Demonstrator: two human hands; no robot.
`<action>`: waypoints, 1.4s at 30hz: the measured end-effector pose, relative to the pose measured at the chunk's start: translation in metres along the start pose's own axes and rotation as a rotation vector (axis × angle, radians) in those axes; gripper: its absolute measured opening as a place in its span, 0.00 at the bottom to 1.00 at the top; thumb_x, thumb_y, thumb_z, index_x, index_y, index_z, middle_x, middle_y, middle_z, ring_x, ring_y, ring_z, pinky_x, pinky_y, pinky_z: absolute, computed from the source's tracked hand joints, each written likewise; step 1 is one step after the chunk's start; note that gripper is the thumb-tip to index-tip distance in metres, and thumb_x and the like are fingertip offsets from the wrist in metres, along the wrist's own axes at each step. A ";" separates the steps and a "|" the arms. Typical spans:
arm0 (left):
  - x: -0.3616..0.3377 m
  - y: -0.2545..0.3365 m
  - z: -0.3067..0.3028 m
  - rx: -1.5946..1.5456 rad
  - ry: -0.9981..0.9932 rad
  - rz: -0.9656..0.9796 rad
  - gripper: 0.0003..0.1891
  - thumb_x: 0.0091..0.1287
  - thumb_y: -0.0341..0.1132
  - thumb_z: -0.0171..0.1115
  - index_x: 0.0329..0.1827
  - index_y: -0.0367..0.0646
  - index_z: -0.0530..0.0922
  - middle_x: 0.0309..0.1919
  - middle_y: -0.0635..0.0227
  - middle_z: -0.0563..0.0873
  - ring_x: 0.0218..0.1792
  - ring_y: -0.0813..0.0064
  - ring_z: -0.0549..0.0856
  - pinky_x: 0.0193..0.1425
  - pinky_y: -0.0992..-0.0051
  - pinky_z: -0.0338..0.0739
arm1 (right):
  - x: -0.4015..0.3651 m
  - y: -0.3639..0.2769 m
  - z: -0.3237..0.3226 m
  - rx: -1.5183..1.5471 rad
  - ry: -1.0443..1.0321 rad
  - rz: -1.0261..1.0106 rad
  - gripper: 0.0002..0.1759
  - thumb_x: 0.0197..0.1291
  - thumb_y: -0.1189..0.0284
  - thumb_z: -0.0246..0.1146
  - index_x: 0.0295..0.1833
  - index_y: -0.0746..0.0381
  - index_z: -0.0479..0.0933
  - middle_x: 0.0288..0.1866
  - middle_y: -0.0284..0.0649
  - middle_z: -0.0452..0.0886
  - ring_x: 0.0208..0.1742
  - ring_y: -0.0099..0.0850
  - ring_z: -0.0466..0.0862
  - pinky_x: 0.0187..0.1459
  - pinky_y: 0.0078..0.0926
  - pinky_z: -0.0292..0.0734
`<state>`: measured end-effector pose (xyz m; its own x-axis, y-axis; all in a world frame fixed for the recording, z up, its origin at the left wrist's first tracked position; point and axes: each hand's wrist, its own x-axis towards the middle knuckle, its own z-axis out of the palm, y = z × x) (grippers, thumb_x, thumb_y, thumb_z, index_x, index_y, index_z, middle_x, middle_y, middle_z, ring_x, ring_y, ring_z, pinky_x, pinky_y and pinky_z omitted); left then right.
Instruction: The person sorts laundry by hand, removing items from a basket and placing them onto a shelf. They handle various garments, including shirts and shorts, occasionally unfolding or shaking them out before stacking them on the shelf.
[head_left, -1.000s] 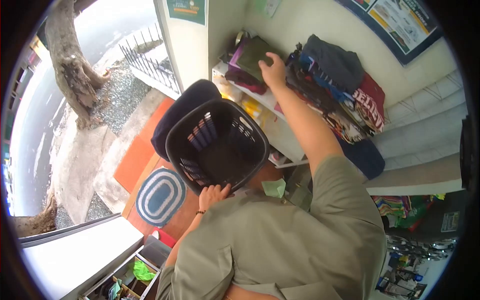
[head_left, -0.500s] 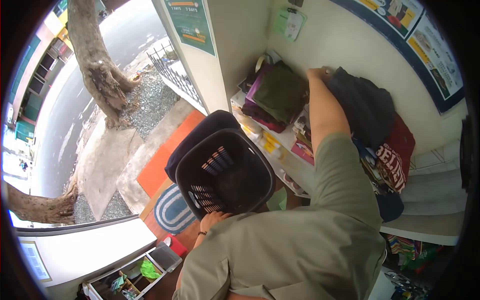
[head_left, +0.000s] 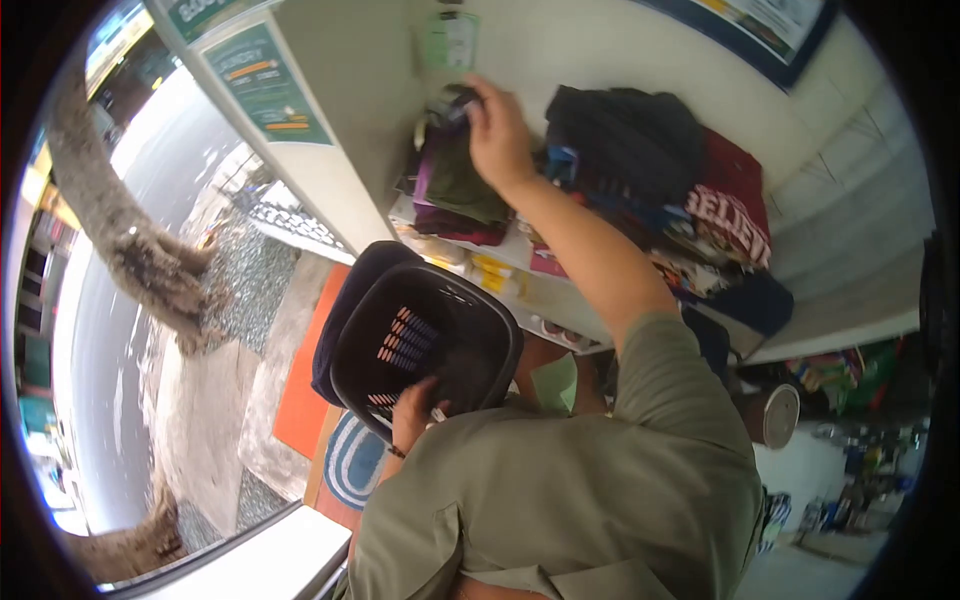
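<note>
A black plastic basket (head_left: pixel 470 365) stands tilted and empty against my body. My left hand (head_left: pixel 411 415) is closed over its near rim, fingertips inside. Dark cloth (head_left: pixel 345 310) hangs over the basket's far left side. Raised by the wall, my right hand (head_left: pixel 495 135) is slightly blurred, with thumb and fingers closed around a small dark item (head_left: pixel 460 107) that I cannot make out. Just below it is a folded stack of green, purple and maroon clothes (head_left: pixel 465 190). To its right lies a dark grey garment (head_left: pixel 625 140), beside a maroon shirt with white lettering (head_left: pixel 735 190).
White shelves (head_left: pixel 570 305) hold the clothes, with yellow-labelled items (head_left: pixel 495 275) lower down. A blue oval mat (head_left: pixel 353 460) and an orange mat (head_left: pixel 300 400) lie on the floor at left. A round-lidded container (head_left: pixel 780 416) is at right.
My right hand has moved left from beside the grey garment to above the folded stack. My left hand reaches further over the basket rim. The view has shifted right.
</note>
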<state>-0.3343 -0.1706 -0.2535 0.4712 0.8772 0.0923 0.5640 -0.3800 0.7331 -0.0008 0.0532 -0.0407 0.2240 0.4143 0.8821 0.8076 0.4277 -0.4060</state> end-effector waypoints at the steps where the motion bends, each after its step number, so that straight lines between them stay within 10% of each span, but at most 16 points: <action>1: 0.016 0.009 -0.012 0.008 0.091 0.036 0.38 0.48 0.34 0.78 0.65 0.40 0.73 0.53 0.50 0.82 0.55 0.48 0.81 0.58 0.58 0.77 | -0.008 -0.032 -0.020 0.075 -0.063 0.012 0.21 0.63 0.80 0.60 0.62 0.60 0.74 0.49 0.48 0.80 0.50 0.47 0.80 0.53 0.37 0.75; 6: 0.067 0.092 -0.047 -0.267 0.399 0.250 0.41 0.45 0.32 0.81 0.64 0.36 0.70 0.54 0.53 0.80 0.56 0.59 0.81 0.58 0.63 0.76 | -0.069 -0.153 -0.098 0.395 -0.266 0.219 0.19 0.64 0.76 0.63 0.61 0.61 0.74 0.54 0.46 0.81 0.50 0.42 0.82 0.49 0.35 0.78; 12: 0.054 0.095 -0.027 -0.937 -0.490 -0.033 0.29 0.53 0.27 0.76 0.57 0.39 0.71 0.45 0.68 0.83 0.42 0.82 0.81 0.44 0.79 0.78 | -0.153 -0.191 -0.129 0.800 0.002 0.690 0.29 0.61 0.84 0.64 0.68 0.66 0.66 0.54 0.40 0.77 0.49 0.26 0.80 0.53 0.26 0.77; 17: 0.057 0.086 -0.012 -0.485 -0.878 0.258 0.33 0.62 0.32 0.70 0.69 0.37 0.65 0.57 0.62 0.79 0.48 0.76 0.83 0.57 0.72 0.76 | -0.195 -0.182 -0.151 0.939 -0.055 1.047 0.34 0.59 0.79 0.67 0.71 0.62 0.64 0.38 0.34 0.79 0.35 0.23 0.80 0.39 0.24 0.78; 22: 0.040 0.031 -0.037 -0.211 -0.608 0.289 0.29 0.67 0.39 0.64 0.70 0.42 0.68 0.50 0.53 0.82 0.45 0.62 0.86 0.49 0.66 0.81 | -0.206 -0.093 -0.207 0.605 0.487 1.097 0.11 0.57 0.80 0.66 0.47 0.61 0.76 0.30 0.34 0.79 0.26 0.26 0.80 0.29 0.26 0.76; 28: -0.002 -0.063 -0.025 0.303 -0.437 0.513 0.19 0.63 0.46 0.59 0.55 0.50 0.80 0.39 0.63 0.86 0.38 0.60 0.87 0.43 0.62 0.79 | -0.224 -0.012 -0.273 0.290 0.852 1.092 0.12 0.56 0.73 0.72 0.42 0.60 0.76 0.31 0.35 0.79 0.21 0.27 0.79 0.22 0.27 0.76; 34: -0.003 -0.051 -0.016 0.283 -0.164 0.550 0.12 0.60 0.45 0.61 0.42 0.51 0.84 0.32 0.70 0.87 0.33 0.64 0.86 0.39 0.63 0.76 | -0.249 -0.002 -0.242 0.271 0.740 0.898 0.11 0.56 0.75 0.72 0.40 0.61 0.76 0.30 0.32 0.78 0.23 0.25 0.80 0.24 0.25 0.75; 42: -0.003 -0.069 -0.009 0.279 -0.128 0.597 0.10 0.63 0.44 0.61 0.39 0.51 0.84 0.28 0.70 0.85 0.30 0.65 0.85 0.37 0.64 0.76 | -0.281 -0.011 -0.189 -0.123 0.029 1.053 0.20 0.53 0.64 0.75 0.37 0.69 0.77 0.27 0.39 0.82 0.22 0.25 0.81 0.27 0.25 0.76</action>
<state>-0.3807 -0.1439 -0.2984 0.8240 0.4573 0.3344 0.3276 -0.8662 0.3774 0.0307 -0.2193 -0.2392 0.8543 0.5089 0.1058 0.2484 -0.2209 -0.9431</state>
